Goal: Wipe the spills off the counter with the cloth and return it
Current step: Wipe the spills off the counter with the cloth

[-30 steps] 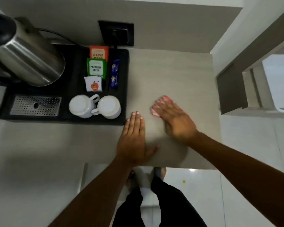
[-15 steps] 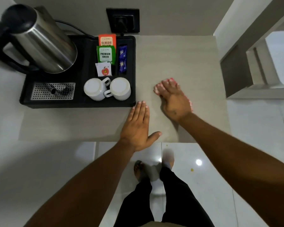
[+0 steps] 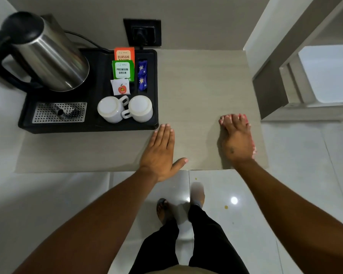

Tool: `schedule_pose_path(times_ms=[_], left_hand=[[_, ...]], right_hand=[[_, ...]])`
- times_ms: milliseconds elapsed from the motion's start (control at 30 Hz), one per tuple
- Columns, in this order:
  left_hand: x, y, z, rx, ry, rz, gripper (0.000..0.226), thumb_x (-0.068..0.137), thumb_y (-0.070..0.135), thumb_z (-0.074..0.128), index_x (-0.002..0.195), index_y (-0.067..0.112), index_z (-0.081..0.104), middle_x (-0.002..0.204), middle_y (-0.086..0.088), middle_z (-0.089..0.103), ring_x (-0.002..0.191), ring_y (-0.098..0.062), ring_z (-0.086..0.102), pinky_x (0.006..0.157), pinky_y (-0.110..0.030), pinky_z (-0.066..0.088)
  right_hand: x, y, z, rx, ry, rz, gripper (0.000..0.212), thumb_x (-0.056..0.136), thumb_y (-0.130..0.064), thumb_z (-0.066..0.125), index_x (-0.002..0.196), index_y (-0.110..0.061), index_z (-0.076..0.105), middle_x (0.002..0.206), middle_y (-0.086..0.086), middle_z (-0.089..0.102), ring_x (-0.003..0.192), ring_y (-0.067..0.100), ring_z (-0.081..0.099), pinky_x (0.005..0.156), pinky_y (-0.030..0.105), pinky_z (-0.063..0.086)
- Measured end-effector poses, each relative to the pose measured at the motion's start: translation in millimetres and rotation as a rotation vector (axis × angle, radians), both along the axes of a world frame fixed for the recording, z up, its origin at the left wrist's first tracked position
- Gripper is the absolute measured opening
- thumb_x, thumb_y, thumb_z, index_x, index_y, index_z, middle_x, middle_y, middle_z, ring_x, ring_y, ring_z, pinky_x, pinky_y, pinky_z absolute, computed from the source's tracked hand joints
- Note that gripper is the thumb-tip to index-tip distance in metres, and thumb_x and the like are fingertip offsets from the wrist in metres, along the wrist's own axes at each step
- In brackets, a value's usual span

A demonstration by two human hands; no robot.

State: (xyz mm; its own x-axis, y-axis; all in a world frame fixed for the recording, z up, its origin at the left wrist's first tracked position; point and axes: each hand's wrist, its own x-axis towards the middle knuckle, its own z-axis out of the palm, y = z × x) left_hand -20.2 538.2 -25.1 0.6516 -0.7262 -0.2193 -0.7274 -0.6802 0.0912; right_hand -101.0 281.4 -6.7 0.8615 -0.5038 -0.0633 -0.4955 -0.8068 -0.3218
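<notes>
My right hand (image 3: 236,140) lies flat on a pink cloth (image 3: 253,149), pressing it onto the beige counter (image 3: 198,86) near the right front corner. Only thin pink edges of the cloth show past the fingertips and along the hand's right side. My left hand (image 3: 160,153) rests flat on the counter at its front edge, fingers together, thumb out, holding nothing, just right of the black tray's front corner. I cannot make out any spill on the counter.
A black tray (image 3: 87,128) at the left carries a steel kettle (image 3: 48,56), two upturned white cups (image 3: 125,111), tea sachets (image 3: 123,70) and a drip grate (image 3: 58,112). A wall socket (image 3: 142,32) sits behind. The right edge drops to tiled floor with small yellow spots (image 3: 226,207).
My right hand has slid the cloth to the right, from the counter's middle toward its right edge. My left hand stays flat in place. The camera view has shifted.
</notes>
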Motion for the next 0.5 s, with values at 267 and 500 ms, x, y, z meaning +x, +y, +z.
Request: schedule_pose_path(times_ms=[267, 500], left_hand=[[0.5, -2.0, -0.5, 0.009, -0.007, 0.0, 0.095, 0.094, 0.068, 0.001, 0.159, -0.002, -0.003, 0.17, -0.024, -0.007, 0.158, -0.035, -0.011, 0.129, -0.049, -0.003], [-0.1, -4.1, -1.5, -0.063, 0.009, 0.01, 0.092, 0.097, 0.064, 0.013, 0.16, -0.002, 0.004, 0.17, -0.023, 0.0, 0.158, -0.035, -0.005, 0.129, -0.05, -0.002]], right_hand=[[-7.3, 116.3, -1.2, 0.001, -0.046, 0.186, 0.05, 0.099, -0.015, 0.049, 0.148, -0.01, 0.04, 0.158, 0.019, 0.036, 0.152, 0.04, 0.016, 0.126, 0.05, 0.012], [-8.2, 42.8, -2.3, -0.015, -0.047, 0.031, 0.041, 0.101, -0.017, 0.037, 0.14, -0.02, 0.048, 0.154, 0.012, 0.043, 0.15, 0.034, 0.024, 0.123, 0.048, 0.022]])
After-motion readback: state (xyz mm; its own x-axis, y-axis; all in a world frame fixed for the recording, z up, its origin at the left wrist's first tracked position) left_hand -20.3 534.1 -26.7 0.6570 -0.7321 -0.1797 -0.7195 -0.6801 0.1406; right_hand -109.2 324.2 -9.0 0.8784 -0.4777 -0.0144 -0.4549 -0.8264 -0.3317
